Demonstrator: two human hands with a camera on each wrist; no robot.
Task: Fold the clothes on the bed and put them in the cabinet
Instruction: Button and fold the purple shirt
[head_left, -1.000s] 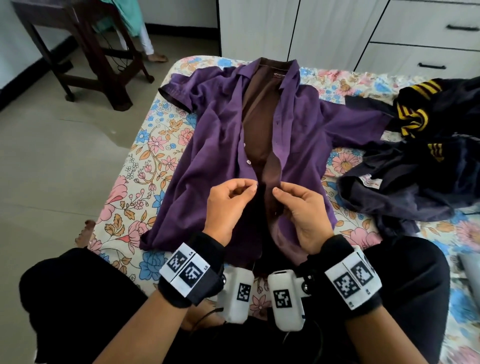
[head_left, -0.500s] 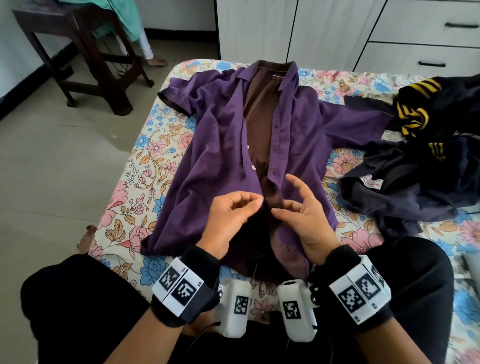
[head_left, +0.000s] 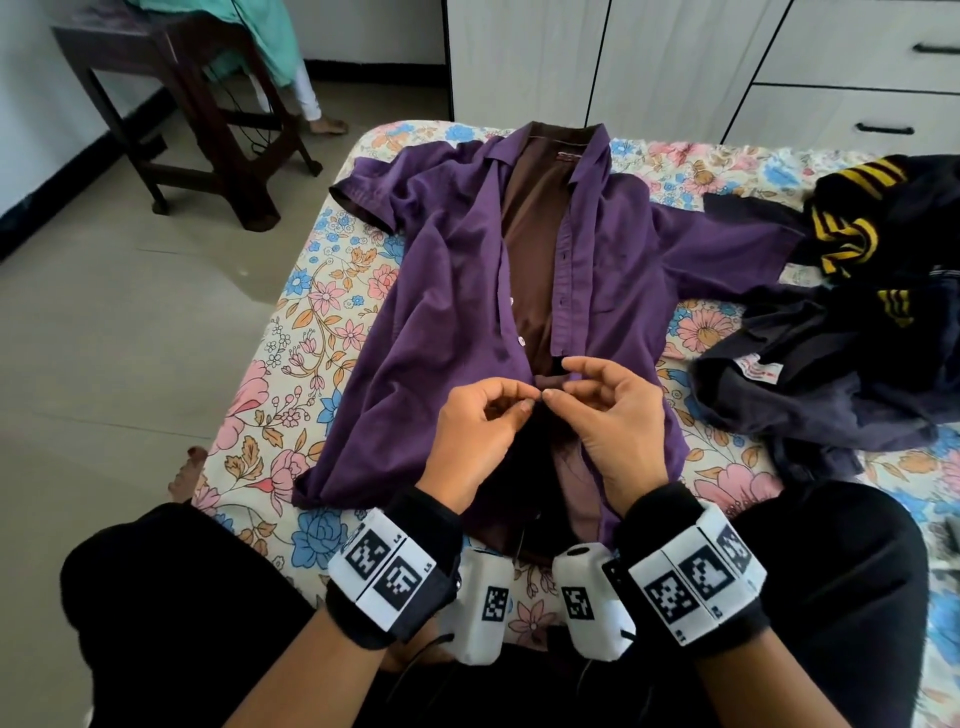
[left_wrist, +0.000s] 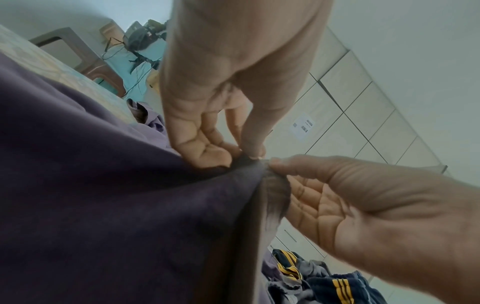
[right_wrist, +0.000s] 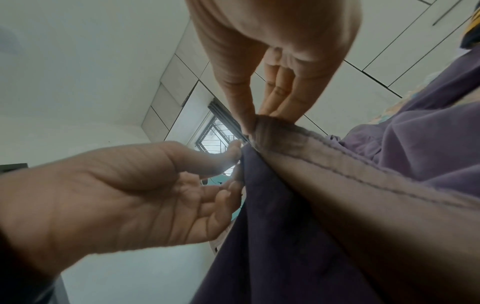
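Observation:
A purple shirt (head_left: 452, 332) lies face up on the bed, collar far from me, its front open over a brown inside. My left hand (head_left: 525, 404) pinches the left front edge at the lower middle. Right beside it, my right hand (head_left: 557, 385) pinches the right front edge, and the two edges meet between the fingertips. The left wrist view has the left hand (left_wrist: 246, 153) and the right hand (left_wrist: 272, 164) lifting the purple cloth (left_wrist: 130, 205) into a peak. From the right wrist, my right hand (right_wrist: 255, 121) holds the stitched edge and my left hand (right_wrist: 237, 162) holds the other.
Dark navy clothes with yellow stripes (head_left: 852, 338) lie heaped on the right of the floral bed sheet (head_left: 311, 364). White cabinet doors (head_left: 675, 62) and drawers (head_left: 857, 109) stand beyond the bed. A dark wooden stool (head_left: 197, 114) and another person's foot (head_left: 324, 124) are at far left.
Both hands moved a little up the shirt front. The right hand, which had let go with fingers spread, now pinches the right edge again next to the left hand.

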